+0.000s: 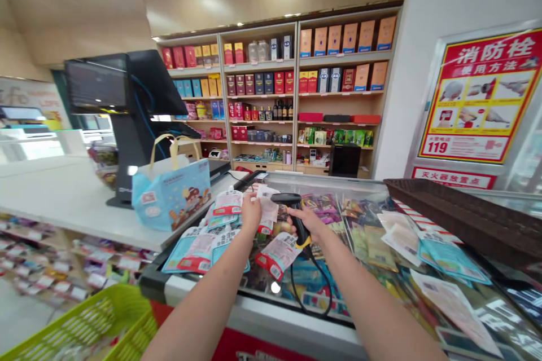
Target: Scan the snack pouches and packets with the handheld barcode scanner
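My right hand [307,223] is wrapped round the handle of a black and yellow barcode scanner [301,231], its head pointing left and its cable looping down over the glass. To its left, my left hand [251,211] has its fingers closed at the edge of a pale packet [267,203]. Several blue, red and white pouches [228,203] are piled beside and under my left hand. One red and white pouch [278,254] lies on the glass-topped freezer [271,292] just below the scanner.
A blue gift bag [171,194] stands on the white counter [34,180] beside a black register [127,90]. More packets [453,259] and a brown tray [457,214] lie at the right. A green basket [97,316] is at lower left; stocked shelves [258,69] stand behind.
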Demonstrator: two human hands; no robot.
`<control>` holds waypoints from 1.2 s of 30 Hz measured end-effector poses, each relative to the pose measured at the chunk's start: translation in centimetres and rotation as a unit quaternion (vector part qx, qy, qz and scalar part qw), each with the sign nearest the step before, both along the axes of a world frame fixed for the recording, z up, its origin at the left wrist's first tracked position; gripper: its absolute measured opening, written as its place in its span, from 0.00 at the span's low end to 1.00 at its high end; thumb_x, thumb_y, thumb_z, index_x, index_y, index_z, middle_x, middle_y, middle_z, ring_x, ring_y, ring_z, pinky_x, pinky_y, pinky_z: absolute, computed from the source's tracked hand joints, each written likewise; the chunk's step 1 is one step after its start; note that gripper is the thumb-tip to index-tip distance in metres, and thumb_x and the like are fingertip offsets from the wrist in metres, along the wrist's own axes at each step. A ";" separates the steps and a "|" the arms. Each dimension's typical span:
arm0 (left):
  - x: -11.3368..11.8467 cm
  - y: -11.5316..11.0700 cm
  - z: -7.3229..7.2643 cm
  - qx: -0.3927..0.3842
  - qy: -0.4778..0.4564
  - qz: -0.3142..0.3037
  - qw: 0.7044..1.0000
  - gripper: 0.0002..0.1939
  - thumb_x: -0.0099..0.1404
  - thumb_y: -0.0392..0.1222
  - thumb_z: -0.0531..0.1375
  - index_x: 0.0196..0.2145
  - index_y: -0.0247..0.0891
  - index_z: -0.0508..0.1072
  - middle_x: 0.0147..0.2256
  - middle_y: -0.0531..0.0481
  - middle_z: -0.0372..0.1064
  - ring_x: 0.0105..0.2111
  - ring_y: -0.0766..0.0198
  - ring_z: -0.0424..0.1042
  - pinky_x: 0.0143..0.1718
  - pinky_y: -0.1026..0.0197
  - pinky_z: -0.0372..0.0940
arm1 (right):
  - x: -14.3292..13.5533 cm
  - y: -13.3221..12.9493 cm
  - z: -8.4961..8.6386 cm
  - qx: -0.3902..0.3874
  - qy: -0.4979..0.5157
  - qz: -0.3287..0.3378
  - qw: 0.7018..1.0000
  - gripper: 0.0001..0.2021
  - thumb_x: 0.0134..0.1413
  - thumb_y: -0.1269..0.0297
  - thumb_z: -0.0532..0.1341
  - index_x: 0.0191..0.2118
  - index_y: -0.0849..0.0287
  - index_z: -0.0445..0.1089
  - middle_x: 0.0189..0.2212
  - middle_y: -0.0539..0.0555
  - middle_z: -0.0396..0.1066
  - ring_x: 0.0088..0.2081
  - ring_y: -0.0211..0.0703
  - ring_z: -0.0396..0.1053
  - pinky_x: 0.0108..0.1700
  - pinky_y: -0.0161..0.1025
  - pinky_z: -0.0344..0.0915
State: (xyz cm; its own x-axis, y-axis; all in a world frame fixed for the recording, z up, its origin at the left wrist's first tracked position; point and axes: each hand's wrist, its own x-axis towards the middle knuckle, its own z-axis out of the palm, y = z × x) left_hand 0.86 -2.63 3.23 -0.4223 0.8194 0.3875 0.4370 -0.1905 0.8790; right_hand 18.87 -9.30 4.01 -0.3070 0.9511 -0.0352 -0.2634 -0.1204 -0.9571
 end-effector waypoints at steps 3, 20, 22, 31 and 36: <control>-2.9 -1.0 0.5 -0.027 0.028 0.009 0.999 0.14 0.59 0.34 0.53 0.43 0.34 0.71 0.34 0.44 0.74 0.39 0.54 0.74 0.43 0.55 0.66 | -2.1 0.2 0.2 -0.004 -0.007 0.014 1.000 0.18 0.39 0.56 0.69 0.33 0.59 0.62 0.16 0.43 0.65 0.14 0.31 0.61 0.16 0.30 0.59; -0.6 -1.2 2.0 0.056 0.084 -0.018 0.995 0.14 0.58 0.31 0.54 0.41 0.38 0.72 0.43 0.42 0.75 0.47 0.54 0.72 0.52 0.52 0.63 | -1.5 0.5 0.3 -0.003 -0.014 0.000 1.000 0.18 0.38 0.56 0.69 0.30 0.58 0.62 0.15 0.43 0.65 0.14 0.32 0.61 0.16 0.31 0.59; 1.9 -0.7 1.6 0.055 0.057 -0.062 0.995 0.13 0.57 0.31 0.55 0.39 0.38 0.72 0.41 0.43 0.75 0.46 0.55 0.72 0.51 0.53 0.63 | 0.4 0.2 0.3 0.001 -0.005 -0.018 1.000 0.19 0.37 0.55 0.70 0.31 0.58 0.62 0.15 0.43 0.65 0.14 0.32 0.61 0.17 0.31 0.59; 18.4 -1.3 -1.8 -0.012 -0.054 -0.319 0.946 0.05 0.52 0.29 0.59 0.26 0.36 0.69 0.26 0.48 0.72 0.33 0.60 0.73 0.42 0.56 0.67 | 11.9 -2.9 0.0 0.012 0.012 -0.165 0.986 0.17 0.39 0.55 0.69 0.29 0.59 0.63 0.15 0.44 0.64 0.14 0.32 0.60 0.17 0.31 0.59; 26.5 -3.0 -4.6 -0.067 -0.036 -0.479 0.875 0.08 0.51 0.26 0.57 0.23 0.38 0.64 0.18 0.56 0.64 0.21 0.67 0.67 0.28 0.63 0.64 | 17.8 -4.4 -0.6 0.027 0.017 -0.223 0.974 0.19 0.37 0.53 0.70 0.31 0.61 0.67 0.15 0.46 0.66 0.14 0.30 0.59 0.17 0.30 0.58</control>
